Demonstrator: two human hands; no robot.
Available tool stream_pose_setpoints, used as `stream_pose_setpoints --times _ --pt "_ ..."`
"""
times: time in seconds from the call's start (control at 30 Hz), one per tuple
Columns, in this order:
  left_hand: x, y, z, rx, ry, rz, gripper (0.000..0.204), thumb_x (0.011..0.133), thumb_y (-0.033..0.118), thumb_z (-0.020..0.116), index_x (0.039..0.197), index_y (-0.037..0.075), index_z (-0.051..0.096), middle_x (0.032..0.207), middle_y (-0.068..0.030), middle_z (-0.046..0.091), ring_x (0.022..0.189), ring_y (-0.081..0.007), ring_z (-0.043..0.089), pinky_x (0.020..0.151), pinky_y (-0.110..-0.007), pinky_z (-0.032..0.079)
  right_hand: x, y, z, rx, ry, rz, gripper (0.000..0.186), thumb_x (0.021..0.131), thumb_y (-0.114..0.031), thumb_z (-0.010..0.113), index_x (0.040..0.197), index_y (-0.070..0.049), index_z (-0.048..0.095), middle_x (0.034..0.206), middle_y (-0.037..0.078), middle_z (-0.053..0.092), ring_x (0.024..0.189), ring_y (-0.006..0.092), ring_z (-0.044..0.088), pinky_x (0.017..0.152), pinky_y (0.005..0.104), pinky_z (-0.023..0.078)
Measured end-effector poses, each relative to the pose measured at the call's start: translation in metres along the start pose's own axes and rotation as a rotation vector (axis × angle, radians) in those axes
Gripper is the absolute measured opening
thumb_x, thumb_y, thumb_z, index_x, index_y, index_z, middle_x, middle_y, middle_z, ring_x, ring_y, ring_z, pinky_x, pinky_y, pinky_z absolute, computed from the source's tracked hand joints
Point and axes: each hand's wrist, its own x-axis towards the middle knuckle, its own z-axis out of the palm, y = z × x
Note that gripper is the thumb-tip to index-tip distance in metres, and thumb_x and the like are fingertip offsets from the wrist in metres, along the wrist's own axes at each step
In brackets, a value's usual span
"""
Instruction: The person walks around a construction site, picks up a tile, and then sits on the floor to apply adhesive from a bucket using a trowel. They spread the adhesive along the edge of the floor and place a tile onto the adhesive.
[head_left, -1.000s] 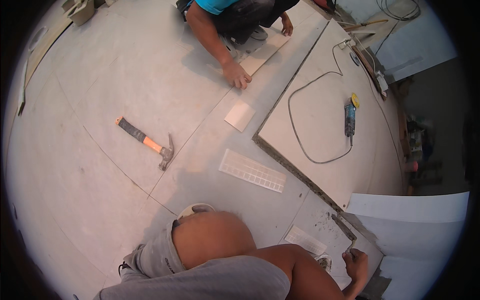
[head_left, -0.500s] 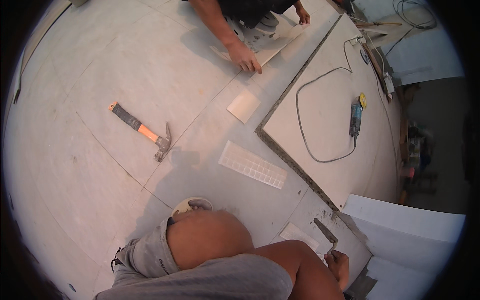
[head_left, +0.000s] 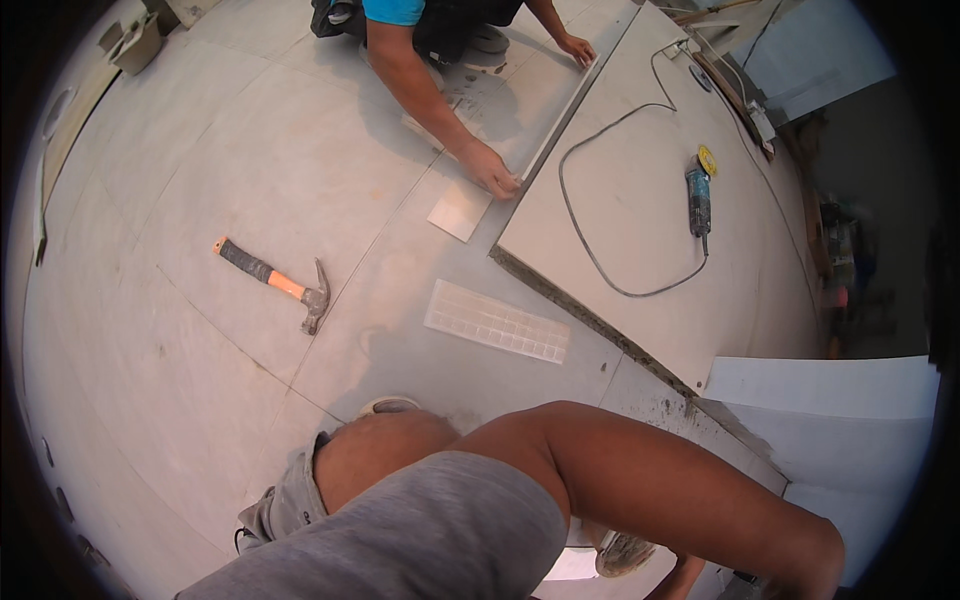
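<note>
At the lower edge, part of my right hand and wrist (head_left: 682,578) shows below my bare leg (head_left: 690,480); its fingers are hidden, and so is whatever they may hold. My left hand is out of view. Ahead of me lies a pale tile strip (head_left: 495,322) with a grid pattern on its face. Beyond it, a smaller plain tile piece (head_left: 458,212) rests on the floor. A claw hammer (head_left: 275,282) with an orange and black handle lies to the left. A co-worker's hands (head_left: 488,170) hold a narrow tile strip (head_left: 562,115) along the raised step's edge.
The raised tiled step (head_left: 620,220) has a rough dark edge. On it lie a teal angle grinder (head_left: 699,205) with a yellow disc and its looping cord (head_left: 575,235). A white panel (head_left: 820,390) stands at right. A bucket (head_left: 136,45) is at far left.
My right hand has dropped lower behind my leg; the trowel it held is no longer visible. My leg has swung right. The co-worker has brought the tile strip against the step's edge.
</note>
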Motion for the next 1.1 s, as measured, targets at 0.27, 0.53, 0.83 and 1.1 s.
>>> stream_pose_setpoints --times 0.27,0.53,0.83,1.1 --pt "0.044 0.008 0.01 -0.007 -0.047 0.046 0.032 0.084 0.028 0.063 0.099 0.002 0.075 0.097 -0.0164 0.072 0.09 -0.0292 0.07 0.078 -0.042 0.055 -0.007 0.015 0.022 0.034 -0.008 0.007 0.026 0.08 -0.023 0.071 0.086 0.003 0.067 0.076 0.023 0.065 0.072 0.039 0.065 0.068 0.0453 0.05" --pt "0.077 0.018 0.025 -0.003 -0.081 0.062 0.034 0.085 0.029 0.062 0.1 0.001 0.074 0.097 -0.0168 0.072 0.09 -0.0292 0.07 0.079 -0.042 0.055 -0.016 0.033 0.036 0.073 -0.005 0.003 0.026 0.08 -0.023 0.072 0.086 0.002 0.067 0.076 0.023 0.066 0.074 0.0392 0.066 0.069 0.0457 0.05" --pt "0.098 0.021 0.04 0.01 -0.102 0.071 0.036 0.086 0.031 0.061 0.1 0.001 0.074 0.097 -0.0173 0.072 0.089 -0.0292 0.07 0.08 -0.042 0.055 -0.019 0.044 0.044 0.088 0.0 0.002 0.026 0.08 -0.024 0.072 0.086 0.001 0.068 0.077 0.022 0.066 0.075 0.0394 0.066 0.069 0.0463 0.05" --pt "0.099 0.03 0.052 0.061 -0.135 0.06 0.038 0.088 0.033 0.06 0.101 0.0 0.074 0.097 -0.0177 0.072 0.089 -0.0292 0.07 0.081 -0.041 0.055 -0.018 0.043 0.047 0.089 0.013 0.017 0.025 0.08 -0.024 0.072 0.087 0.0 0.068 0.078 0.022 0.067 0.077 0.0396 0.066 0.07 0.0467 0.051"
